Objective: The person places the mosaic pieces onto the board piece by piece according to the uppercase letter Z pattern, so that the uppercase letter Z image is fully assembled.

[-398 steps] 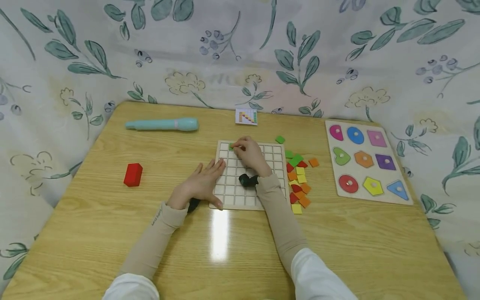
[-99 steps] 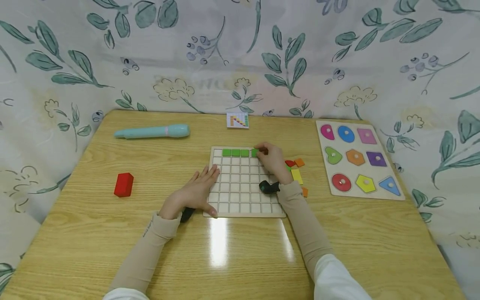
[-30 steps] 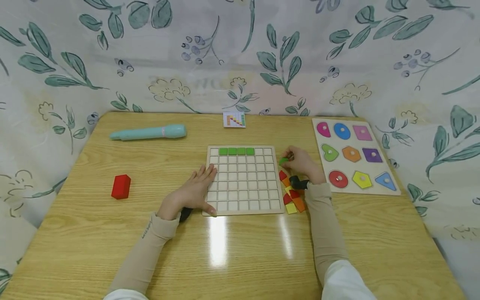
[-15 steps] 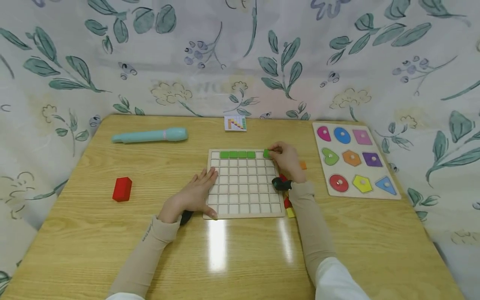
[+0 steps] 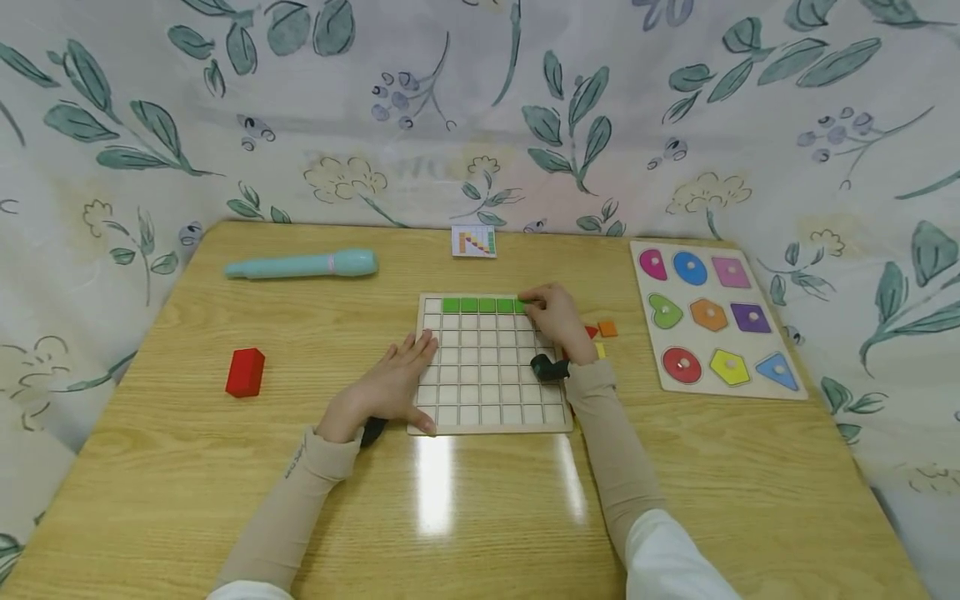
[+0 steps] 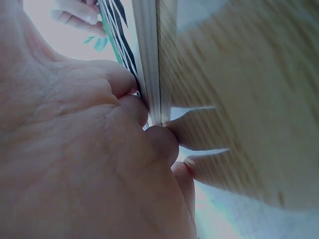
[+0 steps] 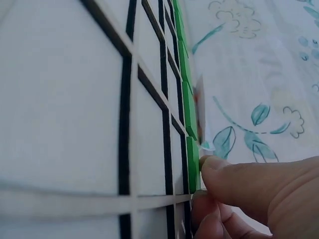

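Note:
A wooden grid board point(image 5: 480, 371) lies mid-table, with a row of green square tiles point(image 5: 468, 305) along its top row. At the right end of that row, my right hand point(image 5: 558, 319) pinches a green tile point(image 7: 192, 164) between thumb and fingertips. That tile sits in its cell in line with the others; the fingers partly cover it in the head view. My left hand point(image 5: 392, 382) rests with fingers spread on the board's left edge, thumb at the lower left corner. In the left wrist view its fingers point(image 6: 132, 109) lie along the board's edge.
Loose red, orange point(image 5: 607, 328) and yellow tiles lie right of the board, partly hidden by the right arm. A pattern card point(image 5: 474, 242) stands behind it. A shape puzzle point(image 5: 720, 317) is at right; a teal pen-shaped object point(image 5: 302, 264) and red block point(image 5: 245, 372) are at left.
The right hand has carried a green tile from beside the board leftward into the top row, closing the gap after the fourth tile. The left hand stays put. Earlier, the row was shorter.

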Motion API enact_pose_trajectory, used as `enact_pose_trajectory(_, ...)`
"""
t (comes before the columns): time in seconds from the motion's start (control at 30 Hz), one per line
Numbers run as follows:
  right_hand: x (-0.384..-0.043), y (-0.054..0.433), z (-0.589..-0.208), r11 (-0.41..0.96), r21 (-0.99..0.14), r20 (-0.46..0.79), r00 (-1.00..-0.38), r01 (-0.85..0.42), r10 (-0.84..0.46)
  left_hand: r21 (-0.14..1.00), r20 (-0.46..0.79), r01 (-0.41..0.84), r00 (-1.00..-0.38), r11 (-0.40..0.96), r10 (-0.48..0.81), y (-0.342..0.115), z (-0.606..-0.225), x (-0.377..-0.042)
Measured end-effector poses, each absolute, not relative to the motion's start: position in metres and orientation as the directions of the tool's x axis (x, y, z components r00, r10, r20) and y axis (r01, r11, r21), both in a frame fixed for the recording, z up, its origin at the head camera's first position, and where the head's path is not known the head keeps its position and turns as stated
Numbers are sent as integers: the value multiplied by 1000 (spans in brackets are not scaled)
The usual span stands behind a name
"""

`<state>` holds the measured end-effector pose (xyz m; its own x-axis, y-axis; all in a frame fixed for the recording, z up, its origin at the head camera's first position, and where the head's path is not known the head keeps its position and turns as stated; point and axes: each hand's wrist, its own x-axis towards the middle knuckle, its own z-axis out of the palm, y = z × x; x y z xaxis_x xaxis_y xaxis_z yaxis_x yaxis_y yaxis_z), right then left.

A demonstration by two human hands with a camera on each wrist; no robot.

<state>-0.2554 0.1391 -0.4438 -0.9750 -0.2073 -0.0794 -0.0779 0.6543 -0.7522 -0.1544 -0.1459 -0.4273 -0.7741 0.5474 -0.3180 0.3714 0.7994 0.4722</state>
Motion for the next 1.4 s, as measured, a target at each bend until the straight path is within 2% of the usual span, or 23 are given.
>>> enact_pose_trajectory(0.13, -254, 145, -444, 634, -769, -90, -969, -78, -229, 474, -329, 365, -771, 801, 546, -144, -430, -154)
enact_pose_trajectory(0.33, -251, 164, -442, 534, -845, -141, -967, 5, -214, 480, -333, 353, -774, 803, 539, -142, -433, -152)
enact_pose_trajectory(0.57, -250, 206, -441, 608, -793, -62, -987, -41, -147, 497, -329, 342, -777, 798, 537, -143, -430, -151)
enact_pose_trajectory(0.73, -244, 236, -434, 610, -793, -73, -993, 0, -95, 497, -325, 345, -776, 796, 540, -145, -429, -151)
enact_pose_trajectory(0.87, -239, 252, -429, 639, -767, -141, -987, 56, -83, 491, -322, 347, -780, 799, 536, -149, -428, -151)
enact_pose_trajectory(1.07, -236, 263, -431, 690, -713, -324, -932, 126, -165, 488, -324, 343, -783, 803, 531, -151, -428, -150)
enact_pose_trajectory(1.27, -237, 261, -433, 769, -636, -272, -951, 61, -150, 496, -324, 346, -777, 796, 540, -149, -428, -153)
enact_pose_trajectory(1.4, -236, 257, -433, 788, -612, -235, -967, 66, -102, 496, -329, 348, -773, 796, 543, -148, -429, -154)
